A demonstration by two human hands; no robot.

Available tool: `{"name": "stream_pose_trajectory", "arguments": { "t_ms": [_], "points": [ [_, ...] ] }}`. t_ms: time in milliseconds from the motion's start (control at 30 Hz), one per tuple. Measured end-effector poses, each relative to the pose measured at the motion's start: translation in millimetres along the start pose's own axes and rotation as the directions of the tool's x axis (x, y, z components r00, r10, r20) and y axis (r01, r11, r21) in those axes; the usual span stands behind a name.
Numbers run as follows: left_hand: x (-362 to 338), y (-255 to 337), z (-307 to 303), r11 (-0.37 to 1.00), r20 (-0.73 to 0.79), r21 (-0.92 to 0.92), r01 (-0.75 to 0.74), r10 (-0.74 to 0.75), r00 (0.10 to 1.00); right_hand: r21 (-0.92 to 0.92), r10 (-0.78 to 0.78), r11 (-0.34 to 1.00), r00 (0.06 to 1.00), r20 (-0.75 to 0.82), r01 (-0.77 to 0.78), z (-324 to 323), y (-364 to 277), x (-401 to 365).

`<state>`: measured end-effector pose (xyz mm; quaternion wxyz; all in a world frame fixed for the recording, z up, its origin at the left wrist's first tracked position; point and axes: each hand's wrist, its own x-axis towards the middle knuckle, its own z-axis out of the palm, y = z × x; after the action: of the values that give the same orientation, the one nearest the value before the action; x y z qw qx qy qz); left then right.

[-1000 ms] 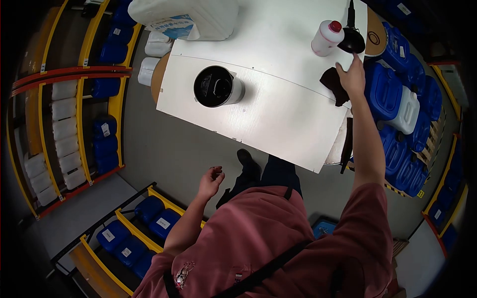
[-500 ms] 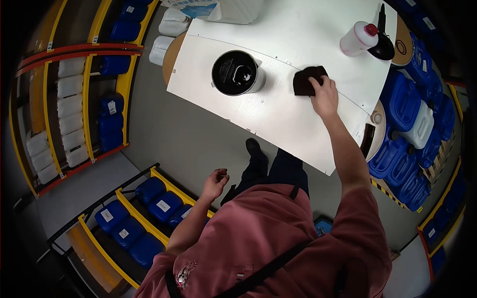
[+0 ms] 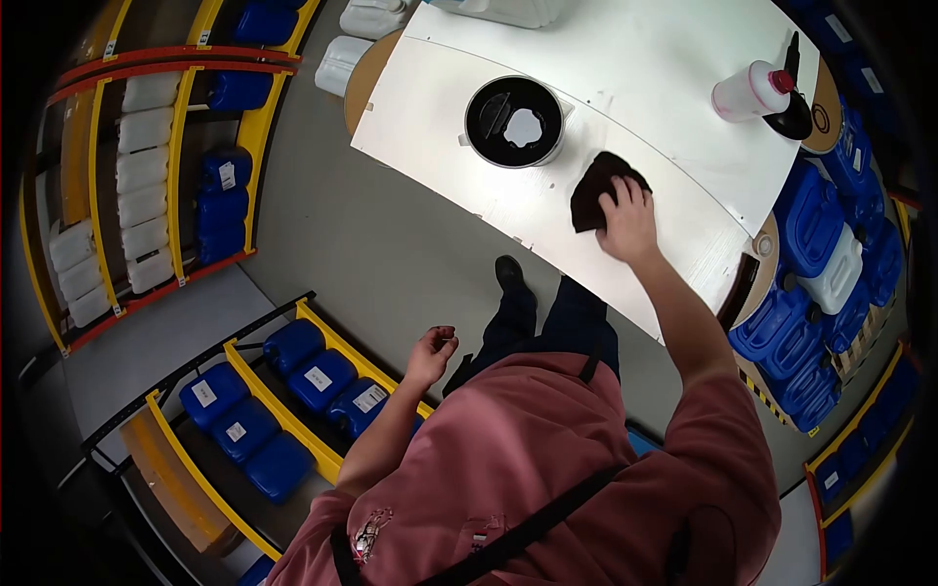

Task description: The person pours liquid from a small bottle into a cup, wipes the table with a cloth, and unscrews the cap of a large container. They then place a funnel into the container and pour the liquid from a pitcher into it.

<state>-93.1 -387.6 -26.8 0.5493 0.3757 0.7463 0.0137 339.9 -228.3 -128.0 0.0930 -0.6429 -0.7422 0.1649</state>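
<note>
A dark brown cloth (image 3: 592, 193) lies bunched on the white table (image 3: 440, 186). My right hand (image 3: 628, 225) presses on the cloth from above, with the fingers bent over its right side. Left of the cloth stands a bucket (image 3: 471, 146) with a black inside and a patch of bright reflection in it. Away from the table, my left hand (image 3: 430, 357) hangs beside my body, its fingers loosely curled and dark at the tips, with nothing visible in them.
At the table's far right stand a whitish bottle (image 3: 743, 95) with a red cap and a black scoop-like tool (image 3: 793, 119). Blue jerrycans (image 3: 816, 210) are stacked beyond the right edge. Yellow-framed racks (image 3: 256, 146) with canisters line the left and lower left.
My right hand has drawn the cloth toward me across the table, and the cloth has turned. The view has shifted a little. My left hand stays at my side.
</note>
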Motion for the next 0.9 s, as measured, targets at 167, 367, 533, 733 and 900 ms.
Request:
{"name": "stream_pose_trajectory", "arguments": {
  "t_ms": [167,367,533,733,900],
  "points": [
    [7,-6,-2,0.998,0.015,-0.061,-0.032,0.033,0.999,0.156,-0.203,0.969,0.978,0.047,0.194,18,-55,-26],
    [6,-9,-10,0.999,0.019,-0.053,-0.006,0.007,1.000,0.061,-0.201,0.980,0.934,0.296,0.192,21,-108,33],
    [-5,1,-16,0.999,0.027,0.035,0.011,-0.012,1.000,0.035,-0.287,0.956,0.913,0.291,0.290,28,-87,30],
    [11,-6,-18,0.998,-0.019,0.001,-0.065,0.065,0.998,0.180,-0.204,0.970,0.955,0.216,0.166,-13,19,-49],
    [22,9,-10,0.999,0.050,0.025,-0.039,0.037,0.998,0.854,0.635,0.435,0.770,-0.066,-0.285,-44,130,-69]
  ]
}}
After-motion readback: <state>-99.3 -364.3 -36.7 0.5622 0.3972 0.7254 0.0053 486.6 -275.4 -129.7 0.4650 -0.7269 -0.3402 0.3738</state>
